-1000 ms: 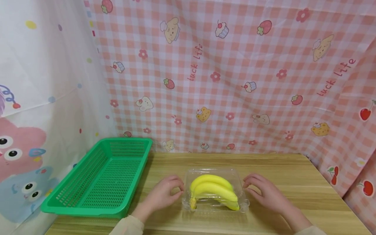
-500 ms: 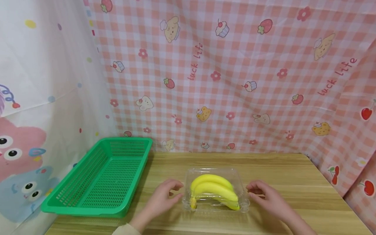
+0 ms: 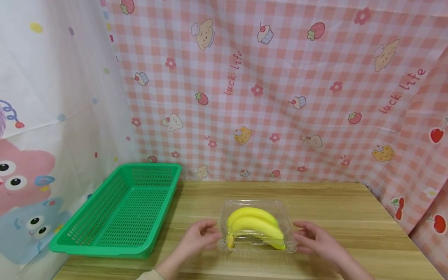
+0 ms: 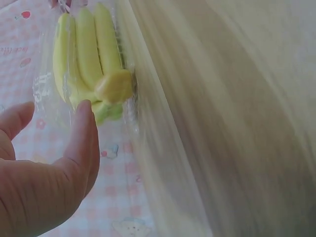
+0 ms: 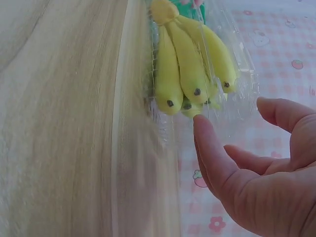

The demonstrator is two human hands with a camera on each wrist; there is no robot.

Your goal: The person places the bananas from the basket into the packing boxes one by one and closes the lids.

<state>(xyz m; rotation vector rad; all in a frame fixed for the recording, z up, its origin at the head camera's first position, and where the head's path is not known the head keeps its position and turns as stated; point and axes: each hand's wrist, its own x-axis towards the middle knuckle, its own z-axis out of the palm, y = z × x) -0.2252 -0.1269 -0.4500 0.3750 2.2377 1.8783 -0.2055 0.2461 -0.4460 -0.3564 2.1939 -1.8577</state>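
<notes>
A bunch of yellow bananas (image 3: 253, 227) lies inside a clear plastic clamshell box (image 3: 252, 204) on the wooden table. The box's lid lies over the fruit. At its left side is my left hand (image 3: 199, 238), thumb and fingers spread, with the fingertips close to the front left corner. My right hand (image 3: 316, 241) mirrors it at the front right corner. In the left wrist view, the left hand (image 4: 44, 182) reaches toward the bananas' stem end, with a gap before the box. From the right wrist, the right hand (image 5: 266, 182) faces the dark banana tips, and light contact cannot be made out.
A green perforated plastic basket (image 3: 152, 249) stands on the left of the table (image 3: 350, 210). A pink checked cloth (image 3: 224, 116) hangs behind, and a white printed curtain (image 3: 80, 116) hangs on the left, beside the basket.
Both hands have shifted slightly toward the front corners of the box, and their fingers have spread wider. The box, bananas and basket have stayed in place.
</notes>
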